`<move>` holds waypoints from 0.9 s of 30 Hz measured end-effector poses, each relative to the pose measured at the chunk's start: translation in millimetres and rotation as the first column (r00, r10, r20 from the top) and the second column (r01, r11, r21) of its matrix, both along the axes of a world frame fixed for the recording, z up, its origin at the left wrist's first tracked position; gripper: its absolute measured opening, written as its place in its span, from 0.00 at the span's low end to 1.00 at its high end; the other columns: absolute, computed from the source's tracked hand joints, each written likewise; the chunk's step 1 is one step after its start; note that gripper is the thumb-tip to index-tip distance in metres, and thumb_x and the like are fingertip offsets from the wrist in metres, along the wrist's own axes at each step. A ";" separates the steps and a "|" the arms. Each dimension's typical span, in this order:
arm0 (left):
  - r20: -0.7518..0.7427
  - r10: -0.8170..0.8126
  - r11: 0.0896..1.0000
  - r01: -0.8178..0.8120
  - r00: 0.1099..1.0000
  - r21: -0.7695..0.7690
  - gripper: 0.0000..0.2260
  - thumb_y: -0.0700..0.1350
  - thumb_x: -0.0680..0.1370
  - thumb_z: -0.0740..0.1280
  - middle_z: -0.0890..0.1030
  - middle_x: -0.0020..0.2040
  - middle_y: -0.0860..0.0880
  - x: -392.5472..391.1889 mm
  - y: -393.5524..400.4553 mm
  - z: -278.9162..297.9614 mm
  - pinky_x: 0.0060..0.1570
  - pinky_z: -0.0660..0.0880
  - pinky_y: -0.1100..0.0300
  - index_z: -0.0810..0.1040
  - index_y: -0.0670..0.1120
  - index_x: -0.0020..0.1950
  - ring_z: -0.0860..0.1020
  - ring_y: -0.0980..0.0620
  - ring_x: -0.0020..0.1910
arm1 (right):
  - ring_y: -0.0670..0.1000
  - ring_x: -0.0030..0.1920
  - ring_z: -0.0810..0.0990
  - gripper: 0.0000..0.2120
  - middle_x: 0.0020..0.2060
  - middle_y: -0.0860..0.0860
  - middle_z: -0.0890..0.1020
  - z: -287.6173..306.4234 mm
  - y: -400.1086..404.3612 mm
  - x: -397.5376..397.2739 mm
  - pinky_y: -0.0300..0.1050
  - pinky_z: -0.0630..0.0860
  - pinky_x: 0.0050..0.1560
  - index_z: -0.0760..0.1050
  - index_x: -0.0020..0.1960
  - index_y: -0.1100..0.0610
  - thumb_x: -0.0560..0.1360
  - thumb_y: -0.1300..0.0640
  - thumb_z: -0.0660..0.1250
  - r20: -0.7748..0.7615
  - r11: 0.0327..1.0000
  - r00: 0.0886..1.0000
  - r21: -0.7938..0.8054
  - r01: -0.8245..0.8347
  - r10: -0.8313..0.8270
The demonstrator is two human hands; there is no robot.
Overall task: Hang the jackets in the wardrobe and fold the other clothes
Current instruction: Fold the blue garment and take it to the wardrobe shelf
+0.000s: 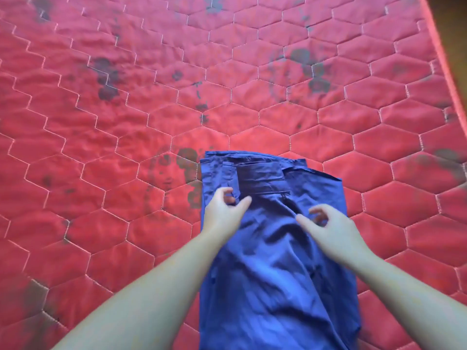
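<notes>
Nearly all of the view is filled by a red quilted mattress (126, 122), stitched in pale hexagons and marked with dark grey blotches in many places. Its piped edge (447, 72) runs down the right side, curving from the top right corner toward the lower right, with a strip of brown beyond it. To the left, ahead and to the right of the garment the mattress surface is bare fabric, giving wide room on every side but the near one, where the cloth runs out of the bottom of the view. A blue garment (273, 274) lies flat on the mattress in the lower middle, folded into a long band with its far end squared off; a flap or pocket panel sits across that far end, and the near part is creased and rumpled. The left hand (223, 210) hovers over the garment's left edge with fingers loosely curled, gripping nothing that shows. The right hand (331, 227) hangs above the middle of the cloth, likewise loosely curled and empty. Both forearms are bare.
</notes>
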State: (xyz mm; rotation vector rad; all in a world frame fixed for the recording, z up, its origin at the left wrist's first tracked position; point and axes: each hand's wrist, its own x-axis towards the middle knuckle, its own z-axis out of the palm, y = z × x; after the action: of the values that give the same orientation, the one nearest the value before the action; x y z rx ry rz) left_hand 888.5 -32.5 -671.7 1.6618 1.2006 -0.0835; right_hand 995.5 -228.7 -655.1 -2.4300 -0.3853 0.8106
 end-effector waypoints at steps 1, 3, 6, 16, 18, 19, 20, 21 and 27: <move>0.002 0.013 0.999 -0.013 1.000 -0.035 0.20 0.55 0.73 0.72 0.80 0.48 0.52 11.1 4.6 -1.3 0.51 0.73 0.56 0.74 0.49 0.61 0.78 0.50 0.46 | 0.50 0.46 0.77 0.16 0.41 0.45 0.79 -3.0 12.6 7.4 0.43 0.69 0.48 0.75 0.51 0.51 0.71 0.40 0.71 -0.080 0.998 0.995 0.000 0.062 -0.062; -0.018 -0.045 0.998 0.044 0.999 -0.051 0.17 0.57 0.73 0.72 0.79 0.44 0.54 26.9 9.5 -5.2 0.47 0.71 0.59 0.73 0.51 0.56 0.77 0.53 0.45 | 0.49 0.44 0.78 0.19 0.40 0.46 0.79 -12.5 32.2 18.8 0.43 0.70 0.46 0.75 0.49 0.52 0.70 0.39 0.72 -0.170 0.992 0.977 -0.008 0.125 -0.125; 0.011 -0.120 0.992 0.120 0.993 0.029 0.11 0.56 0.72 0.73 0.77 0.36 0.56 40.4 15.5 -15.3 0.42 0.72 0.58 0.78 0.51 0.46 0.76 0.53 0.39 | 0.48 0.37 0.75 0.10 0.34 0.47 0.79 -26.8 49.1 23.6 0.42 0.70 0.37 0.78 0.42 0.54 0.71 0.48 0.73 -0.182 0.986 0.974 0.081 0.148 -0.131; -0.169 -0.266 0.827 0.315 0.949 0.467 0.35 0.54 0.68 0.74 0.66 0.69 0.52 46.9 50.6 -16.2 0.66 0.63 0.50 0.63 0.57 0.72 0.64 0.48 0.69 | 0.50 0.51 0.74 0.19 0.51 0.48 0.74 -18.0 75.8 34.6 0.51 0.72 0.50 0.72 0.56 0.52 0.69 0.48 0.74 0.395 0.982 0.917 0.143 -0.124 0.058; -0.288 -0.384 0.761 0.478 0.877 0.439 0.40 0.55 0.67 0.73 0.61 0.74 0.54 54.3 60.8 -12.3 0.69 0.58 0.48 0.58 0.58 0.75 0.58 0.49 0.73 | 0.55 0.62 0.70 0.35 0.62 0.50 0.71 -17.3 83.7 52.2 0.55 0.67 0.60 0.68 0.67 0.51 0.66 0.39 0.74 0.399 0.973 0.887 -0.070 -0.222 0.231; -0.350 -0.445 0.717 0.562 0.824 0.412 0.41 0.56 0.67 0.72 0.59 0.75 0.54 59.2 63.9 -11.9 0.70 0.56 0.47 0.57 0.59 0.76 0.56 0.49 0.75 | 0.56 0.67 0.67 0.43 0.67 0.50 0.68 -17.2 87.6 61.5 0.56 0.64 0.63 0.63 0.71 0.50 0.63 0.34 0.72 0.329 0.943 0.891 -0.219 -0.251 0.314; -0.403 -0.492 0.671 0.631 0.772 0.390 0.42 0.57 0.66 0.72 0.59 0.75 0.53 64.1 66.3 -11.6 0.71 0.55 0.46 0.56 0.59 0.76 0.56 0.49 0.75 | 0.56 0.68 0.65 0.47 0.68 0.50 0.66 -16.3 92.1 69.5 0.56 0.63 0.65 0.61 0.73 0.49 0.61 0.29 0.71 0.258 0.897 0.890 -0.341 -0.280 0.376; -0.443 -0.520 0.636 0.677 0.731 0.370 0.42 0.58 0.65 0.72 0.60 0.74 0.52 69.7 68.9 -11.6 0.70 0.55 0.46 0.56 0.59 0.76 0.57 0.48 0.74 | 0.56 0.67 0.66 0.48 0.67 0.51 0.67 -15.4 96.1 76.4 0.56 0.62 0.64 0.61 0.71 0.49 0.59 0.27 0.69 0.205 0.856 0.887 -0.418 -0.303 0.414; -0.527 -0.558 0.651 0.732 0.641 0.202 0.31 0.69 0.62 0.72 0.78 0.55 0.54 88.6 97.0 0.5 0.56 0.63 0.48 0.70 0.54 0.58 0.73 0.46 0.59 | 0.52 0.49 0.79 0.28 0.47 0.45 0.81 -9.7 116.4 100.3 0.49 0.72 0.49 0.74 0.53 0.50 0.61 0.36 0.75 -0.081 0.786 0.851 -0.346 -0.512 0.519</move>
State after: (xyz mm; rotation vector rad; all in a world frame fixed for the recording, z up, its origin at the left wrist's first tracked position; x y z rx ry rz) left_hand 977.0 64.5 -671.1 2.4974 0.8597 -0.7474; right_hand 1095.8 -112.3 -664.8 -2.7015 -1.0286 1.1742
